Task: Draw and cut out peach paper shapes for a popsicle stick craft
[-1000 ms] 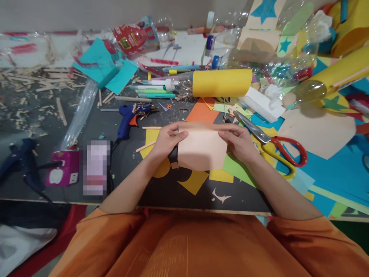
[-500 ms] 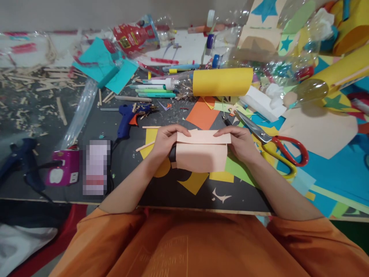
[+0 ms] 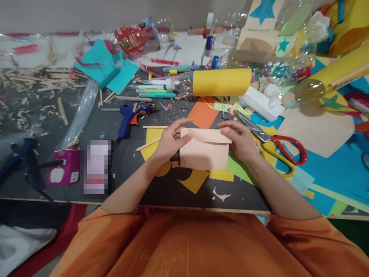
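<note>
A sheet of peach paper (image 3: pixel 204 158), with its far edge folded over into a flap, is between my hands above the dark tabletop. My left hand (image 3: pixel 172 141) grips its left end, thumb on the front and the other fingers partly hidden behind. At the right end, my right hand (image 3: pixel 241 140) has its thumb on the flap, index finger extended beyond the far edge. Yellow paper pieces (image 3: pixel 196 181) and a green sheet (image 3: pixel 238 170) lie beneath and around the paper. Close to my right hand are large scissors (image 3: pixel 261 134) with red and yellow handles.
A blue glue gun (image 3: pixel 125 120) lies left of my hands, near a phone with a blurred screen (image 3: pixel 96 165). Beyond are markers (image 3: pixel 157 95), a bottle wrapped in yellow paper (image 3: pixel 221 82) and an orange sheet (image 3: pixel 203 111). Wood scraps (image 3: pixel 43 80) litter the far left.
Both hands have shifted their hold: the left thumb moved onto the paper's front and fingers lifted past the far edge. The flap now stands slightly looser, and the paper moved a little right.
</note>
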Motion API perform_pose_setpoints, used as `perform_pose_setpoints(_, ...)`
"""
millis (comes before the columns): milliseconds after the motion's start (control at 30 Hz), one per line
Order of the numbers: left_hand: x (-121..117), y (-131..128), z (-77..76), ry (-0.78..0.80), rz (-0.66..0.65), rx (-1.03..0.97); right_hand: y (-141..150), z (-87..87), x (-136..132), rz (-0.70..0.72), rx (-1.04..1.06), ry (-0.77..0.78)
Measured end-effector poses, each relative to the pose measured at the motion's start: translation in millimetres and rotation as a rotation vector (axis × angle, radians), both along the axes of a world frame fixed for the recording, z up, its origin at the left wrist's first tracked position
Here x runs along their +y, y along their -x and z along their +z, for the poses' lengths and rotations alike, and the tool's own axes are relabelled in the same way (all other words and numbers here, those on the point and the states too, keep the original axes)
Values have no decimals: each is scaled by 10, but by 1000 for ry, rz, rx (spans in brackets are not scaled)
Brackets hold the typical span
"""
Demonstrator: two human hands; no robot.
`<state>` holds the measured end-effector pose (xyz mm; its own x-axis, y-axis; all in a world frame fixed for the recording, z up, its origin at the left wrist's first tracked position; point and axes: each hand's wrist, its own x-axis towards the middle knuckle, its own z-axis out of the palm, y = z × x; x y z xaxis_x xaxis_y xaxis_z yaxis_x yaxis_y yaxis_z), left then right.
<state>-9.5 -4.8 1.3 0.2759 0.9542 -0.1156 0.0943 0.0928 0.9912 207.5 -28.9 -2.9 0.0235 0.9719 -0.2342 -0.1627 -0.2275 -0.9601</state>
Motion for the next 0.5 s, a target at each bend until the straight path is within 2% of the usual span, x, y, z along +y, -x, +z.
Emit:
perform_pose_setpoints(200, 24, -1, 3, 74, 72, -38, -24, -1, 5, 24, -25, -44)
perform_pose_setpoints(267, 38, 3, 11, 68, 79, -27, -57, 17, 5, 150, 13, -4)
perform_pose_setpoints(333, 42, 9, 28, 85, 22, -24, -84, 35, -2, 397, 107, 104)
perform_pose_setpoints(400, 23, 10, 51, 122, -100, -16, -79, 52, -18, 601, 195, 224)
perform_pose_setpoints(433, 4, 6, 63, 138, -167, -7, -62, 60, -30, 642, 211, 259)
perform_pose_setpoints(500, -51, -13, 80, 143, -260, 20, 0, 74, -62, 631, 164, 259)
